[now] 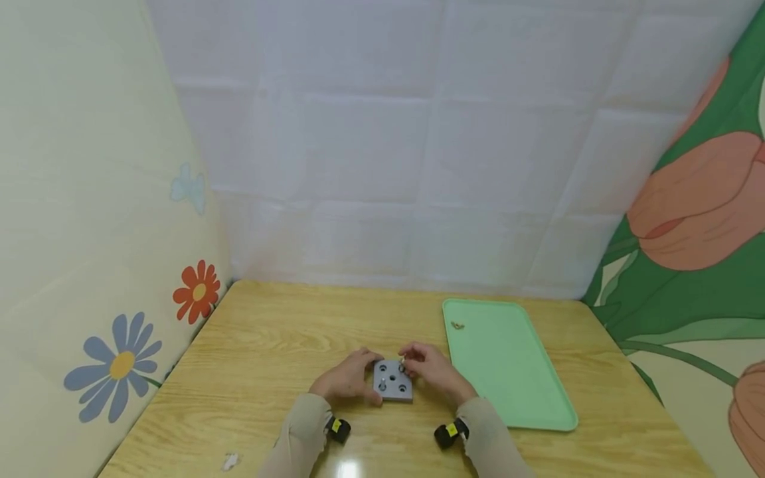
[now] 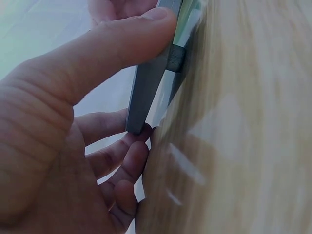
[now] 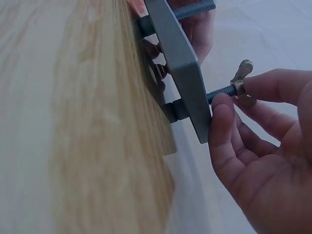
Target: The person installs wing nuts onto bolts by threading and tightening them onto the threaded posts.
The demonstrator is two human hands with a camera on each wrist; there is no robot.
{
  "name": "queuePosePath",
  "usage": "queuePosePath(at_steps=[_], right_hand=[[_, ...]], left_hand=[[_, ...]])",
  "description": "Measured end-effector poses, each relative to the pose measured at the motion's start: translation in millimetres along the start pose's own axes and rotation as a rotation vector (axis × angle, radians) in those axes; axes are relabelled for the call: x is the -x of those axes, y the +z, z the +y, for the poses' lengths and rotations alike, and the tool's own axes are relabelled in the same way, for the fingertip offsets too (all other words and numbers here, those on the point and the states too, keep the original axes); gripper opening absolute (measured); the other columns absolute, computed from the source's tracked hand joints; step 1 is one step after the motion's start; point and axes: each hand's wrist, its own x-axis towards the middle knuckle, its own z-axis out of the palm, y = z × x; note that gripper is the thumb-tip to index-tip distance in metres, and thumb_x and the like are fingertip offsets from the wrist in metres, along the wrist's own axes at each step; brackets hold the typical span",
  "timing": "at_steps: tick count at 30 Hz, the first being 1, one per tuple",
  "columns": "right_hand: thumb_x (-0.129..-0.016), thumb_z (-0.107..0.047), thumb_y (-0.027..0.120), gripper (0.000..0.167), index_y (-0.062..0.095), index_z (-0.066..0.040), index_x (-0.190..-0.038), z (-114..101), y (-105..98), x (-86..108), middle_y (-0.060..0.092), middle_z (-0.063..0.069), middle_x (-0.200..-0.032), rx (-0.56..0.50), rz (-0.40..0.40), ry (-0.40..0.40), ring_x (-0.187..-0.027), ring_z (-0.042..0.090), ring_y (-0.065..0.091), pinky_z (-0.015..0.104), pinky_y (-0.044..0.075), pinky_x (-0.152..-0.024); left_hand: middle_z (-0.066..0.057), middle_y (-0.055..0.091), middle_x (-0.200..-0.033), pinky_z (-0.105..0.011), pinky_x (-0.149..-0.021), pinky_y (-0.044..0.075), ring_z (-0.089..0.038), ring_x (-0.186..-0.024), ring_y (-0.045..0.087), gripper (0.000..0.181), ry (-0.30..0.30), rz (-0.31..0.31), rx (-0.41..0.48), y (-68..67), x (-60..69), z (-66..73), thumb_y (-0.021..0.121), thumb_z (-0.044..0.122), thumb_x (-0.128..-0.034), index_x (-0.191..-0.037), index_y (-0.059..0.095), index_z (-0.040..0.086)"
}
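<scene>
A grey metal plate [image 1: 392, 394] with several round holes is held just off the table, bolt heads [image 3: 180, 109] jutting from its underside. My left hand [image 1: 346, 380] grips its left side, thumb on the near edge and fingers behind. Two threaded bolts stick up through the plate. My right hand [image 1: 439, 372] pinches a brass-coloured wing nut [image 3: 243, 70] at the tip of the far-right bolt [image 3: 222, 92], as the right wrist view shows. On the other bolt [image 3: 197, 9], near the plate's left, no nut is seen.
A light green tray [image 1: 508, 372] lies right of my hands, with a small brass-coloured wing nut [image 1: 457, 325] near its far left corner. The wooden table [image 1: 281, 325] meets a white cloth at the back. A white scrap [image 1: 230, 461] lies at the front left.
</scene>
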Motion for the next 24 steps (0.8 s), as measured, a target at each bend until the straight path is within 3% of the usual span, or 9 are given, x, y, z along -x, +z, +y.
queuePosePath(at_steps=[4,9,16,21,24], right_hand=[[-0.09,-0.009,0.062,0.012,0.062,-0.001,-0.099,0.9,-0.4,-0.6,0.06,0.006,-0.091,0.037,0.027,0.019,-0.08,0.017,0.058,0.031,0.051,-0.07],[-0.09,-0.015,0.064,0.012,0.061,-0.004,-0.095,3.0,0.5,-0.8,0.06,0.005,-0.086,0.057,0.033,0.021,-0.078,0.018,0.058,0.032,0.051,-0.068],[-0.098,-0.003,0.041,0.019,0.058,0.004,-0.093,1.4,2.7,-1.5,0.06,0.006,-0.084,-0.045,0.051,0.019,-0.073,0.017,0.057,0.031,0.05,-0.065],[-0.092,0.003,0.048,0.012,0.056,0.005,-0.102,2.4,2.0,-2.3,0.059,0.007,-0.086,-0.025,0.048,0.011,-0.075,0.016,0.058,0.03,0.05,-0.066],[-0.09,0.001,0.055,0.025,0.053,0.005,-0.115,4.0,0.4,-3.3,0.058,0.008,-0.088,0.002,0.04,0.002,-0.075,0.017,0.059,0.031,0.051,-0.067]], left_hand=[[-0.005,0.047,-0.131,-0.048,-0.104,0.03,-0.028,-0.128,0.037,0.083,-0.002,-0.004,0.003,-2.1,-0.8,0.8,0.085,0.038,-0.0658,-0.136,0.048,0.012],[-0.003,0.048,-0.125,-0.046,-0.1,0.036,-0.024,-0.119,0.044,0.081,0.018,-0.007,-0.016,-2.9,1.0,2.3,0.085,0.037,-0.067,-0.135,0.048,0.011],[-0.001,0.048,-0.122,-0.043,-0.097,0.038,-0.021,-0.113,0.046,0.079,0.029,-0.01,-0.005,-2.0,3.0,3.4,0.084,0.035,-0.0682,-0.134,0.049,0.011],[0.0,0.048,-0.122,-0.043,-0.097,0.038,-0.02,-0.113,0.046,0.08,0.02,-0.012,-0.005,-2.2,1.6,3.5,0.085,0.034,-0.0675,-0.135,0.049,0.012],[0.001,0.049,-0.12,-0.042,-0.097,0.038,-0.019,-0.111,0.047,0.08,0.023,-0.009,-0.01,-2.2,0.1,2.6,0.085,0.035,-0.0673,-0.134,0.049,0.011]])
